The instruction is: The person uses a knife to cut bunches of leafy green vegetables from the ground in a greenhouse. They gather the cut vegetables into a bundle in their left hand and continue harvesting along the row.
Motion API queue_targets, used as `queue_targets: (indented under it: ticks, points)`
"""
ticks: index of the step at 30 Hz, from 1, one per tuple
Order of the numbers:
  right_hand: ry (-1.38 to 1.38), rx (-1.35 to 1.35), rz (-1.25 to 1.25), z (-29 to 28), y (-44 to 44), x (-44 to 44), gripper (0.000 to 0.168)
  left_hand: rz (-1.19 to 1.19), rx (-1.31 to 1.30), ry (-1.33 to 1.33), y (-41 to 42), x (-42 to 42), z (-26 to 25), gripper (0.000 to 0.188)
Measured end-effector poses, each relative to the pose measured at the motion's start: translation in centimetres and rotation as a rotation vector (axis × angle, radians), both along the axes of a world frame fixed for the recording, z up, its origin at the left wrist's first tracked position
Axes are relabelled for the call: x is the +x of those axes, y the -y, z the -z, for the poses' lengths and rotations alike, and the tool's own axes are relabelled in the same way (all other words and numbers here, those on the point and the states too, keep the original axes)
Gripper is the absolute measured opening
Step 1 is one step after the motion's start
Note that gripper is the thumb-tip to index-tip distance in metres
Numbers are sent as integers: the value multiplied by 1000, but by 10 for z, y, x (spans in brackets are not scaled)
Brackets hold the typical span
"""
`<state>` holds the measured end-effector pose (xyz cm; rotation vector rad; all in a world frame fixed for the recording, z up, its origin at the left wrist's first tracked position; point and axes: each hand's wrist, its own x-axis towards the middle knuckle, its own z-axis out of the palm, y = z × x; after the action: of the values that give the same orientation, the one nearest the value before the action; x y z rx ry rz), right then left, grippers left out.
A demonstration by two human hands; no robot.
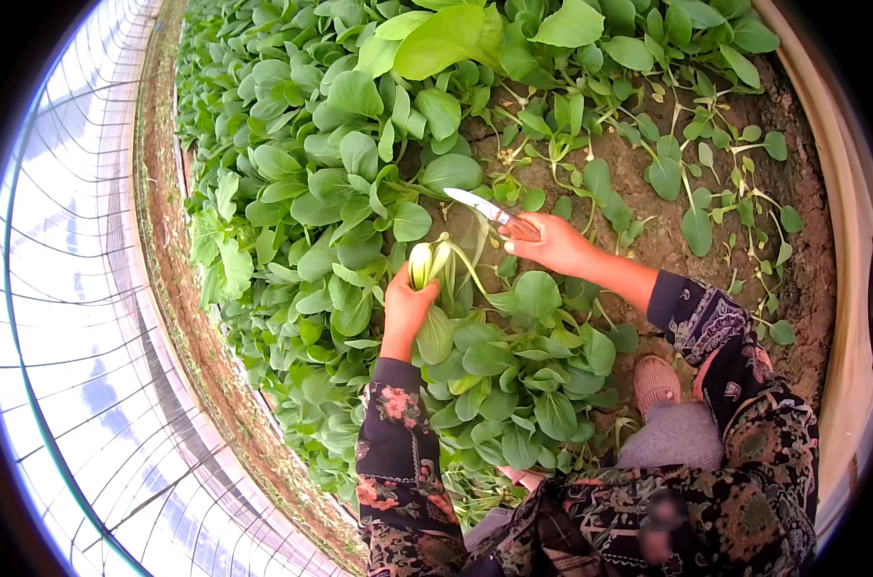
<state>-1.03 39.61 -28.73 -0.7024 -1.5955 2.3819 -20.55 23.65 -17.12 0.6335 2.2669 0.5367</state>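
My left hand (409, 303) is closed around the pale stalks of a leafy green plant (422, 264), its cut-looking base turned up and away from me. A long loose leaf stalk (472, 274) hangs from that base to the right. In my right hand (548, 241) is a knife (479, 205) with a brown wooden handle, its bare blade pointing up and left above the soil. The blade is apart from the held plant. Below both hands lies a heap of leafy greens (523, 368), close to my legs.
Dense leafy greens (313, 180) grow on the left and far side. Small scattered plants (667, 173) stand on bare soil (754, 122) at the right. Large light-green leaves (451, 43) show at the top. A curved pale border (833, 144) runs along the right; my shoe (655, 382) rests on the soil.
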Motion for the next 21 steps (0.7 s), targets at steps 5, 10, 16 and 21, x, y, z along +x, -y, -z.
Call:
queue_targets:
  ticks: [5,10,16,21]
  points:
    - [-240,-140,-108,-65,-15,-15,49,-92,142,296,-21,33,-56,36]
    - [-114,-168,-177,-96,-13,-14,41,49,246,293,-21,46,-62,53]
    - [-164,93,12,-101,5,-2,38,-106,336,435,-33,102,-63,67]
    - [-217,436,82,-106,-8,-5,21,66,63,213,-35,83,-56,43]
